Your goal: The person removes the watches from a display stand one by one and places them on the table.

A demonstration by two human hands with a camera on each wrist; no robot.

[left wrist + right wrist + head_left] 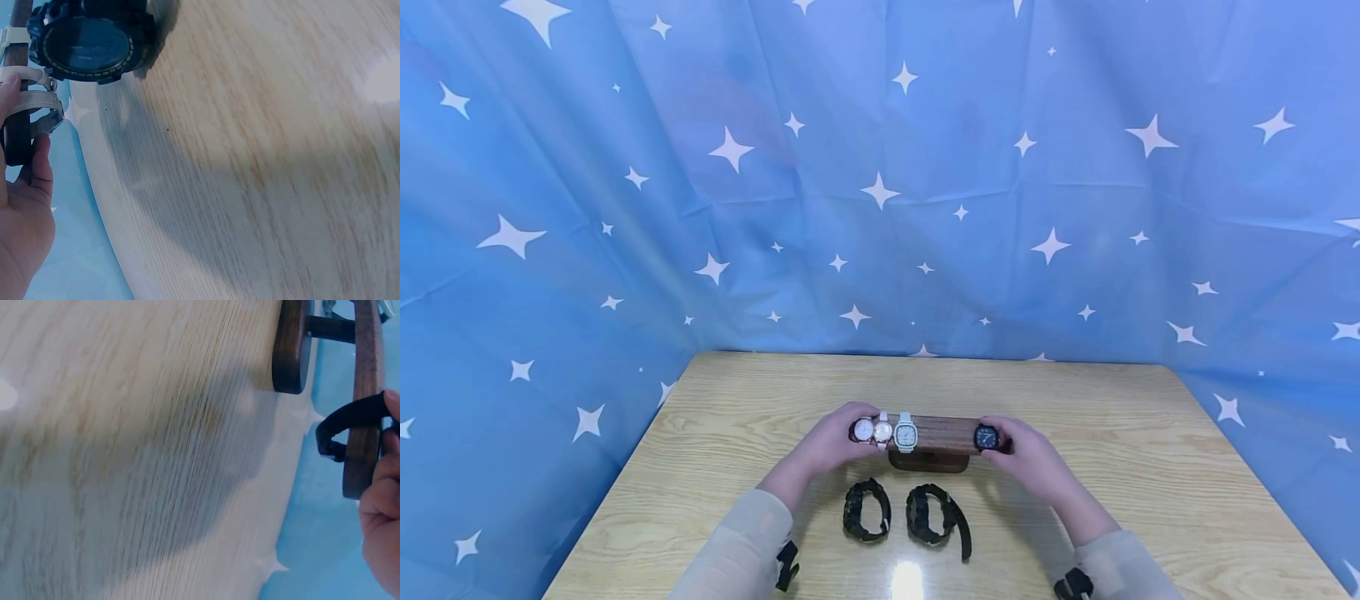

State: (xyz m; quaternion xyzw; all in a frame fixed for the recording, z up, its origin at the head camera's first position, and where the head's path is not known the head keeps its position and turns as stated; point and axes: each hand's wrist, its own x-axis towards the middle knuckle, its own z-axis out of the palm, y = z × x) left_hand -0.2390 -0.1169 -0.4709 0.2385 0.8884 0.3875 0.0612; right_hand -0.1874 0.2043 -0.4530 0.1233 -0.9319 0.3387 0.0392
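A dark wooden watch stand (951,432) carries several wristwatches on its crossbar. My left hand (842,435) reaches round the bar's left end and grips the outermost watch (863,429), which has a white face. Close against it sits a white-strapped watch (883,432), and a fingertip overlaps that strap in the left wrist view. A pale green square watch (906,434) comes after it. At the bar's right end my right hand (1021,448) pinches a black watch (986,437); its looped black strap (350,419) goes round the bar in the right wrist view.
Two black watches, one with its strap curled (867,510) and one with its strap end extended (934,515), lie on the wooden table (737,392) in front of the stand base (928,462). A blue star-patterned curtain (820,233) stands behind and left of the table.
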